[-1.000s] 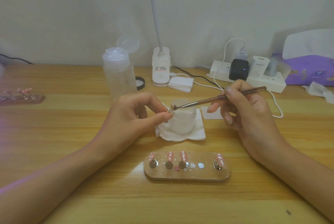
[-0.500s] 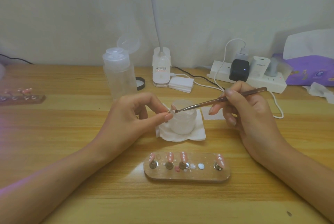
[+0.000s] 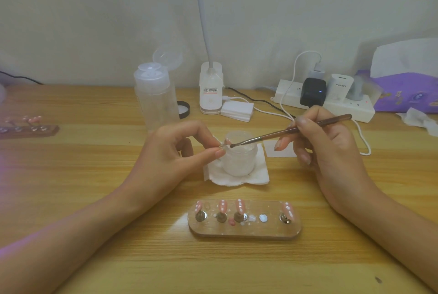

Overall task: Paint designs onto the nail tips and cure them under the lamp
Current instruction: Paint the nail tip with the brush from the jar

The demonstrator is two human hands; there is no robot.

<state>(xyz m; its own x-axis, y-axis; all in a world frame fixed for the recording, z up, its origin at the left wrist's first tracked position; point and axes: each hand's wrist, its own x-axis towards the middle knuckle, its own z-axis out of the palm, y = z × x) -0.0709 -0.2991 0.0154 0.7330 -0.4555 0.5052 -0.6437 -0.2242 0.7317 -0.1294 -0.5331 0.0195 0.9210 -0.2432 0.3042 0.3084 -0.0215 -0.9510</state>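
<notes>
My left hand [image 3: 170, 156] pinches a small nail tip [image 3: 223, 145] between thumb and forefinger, just left of a small white jar [image 3: 240, 161]. My right hand [image 3: 327, 151] grips a thin brush [image 3: 291, 130], its bristle end touching the nail tip above the jar. Near me lies a clear oval holder [image 3: 244, 229] carrying several pink nail tips with white dots on metal studs, with paint blobs on its surface.
The jar stands on a folded white tissue [image 3: 258, 176]. Behind are a clear pump bottle [image 3: 155, 101], the white lamp base [image 3: 211, 89], a power strip [image 3: 343, 106] with chargers and cables, and a purple tissue pack [image 3: 407, 94]. Another nail holder [image 3: 26, 127] lies far left.
The brush tip has shifted slightly against the pinched nail tip; both hands stay almost where they were.
</notes>
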